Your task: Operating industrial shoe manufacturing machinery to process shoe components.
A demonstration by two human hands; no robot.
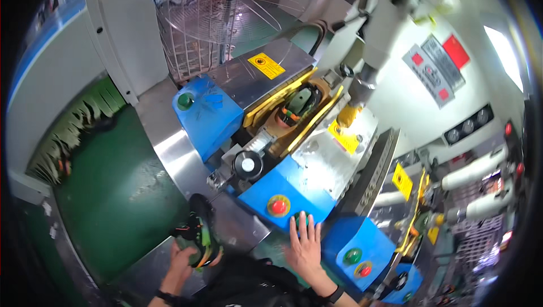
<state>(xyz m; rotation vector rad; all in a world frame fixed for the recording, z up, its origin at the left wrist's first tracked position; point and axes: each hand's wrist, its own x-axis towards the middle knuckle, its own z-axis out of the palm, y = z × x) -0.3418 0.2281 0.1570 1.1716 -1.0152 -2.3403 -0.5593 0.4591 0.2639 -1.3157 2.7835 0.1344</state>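
Low in the head view, my left hand (180,262) is closed on a black shoe (202,225) with green and orange details. The shoe stands with its toe pointing up, beside the metal edge of the machine. My right hand (305,247) lies flat, fingers stretched out, over the front of the blue control housing (294,185). Its fingertips cover most of a green push button (299,216), and a red push button (278,206) is just to the left. Farther in, another dark shoe (300,103) with an orange detail sits in the machine between two yellow-edged side pads (283,97).
A round black-rimmed knob (248,164) sticks out in front of the clamped shoe. At left, a green conveyor belt (124,177) runs out from a fringed tunnel opening (79,131). A second blue housing (359,245) with buttons stands at right. A large fan (229,1) is behind.
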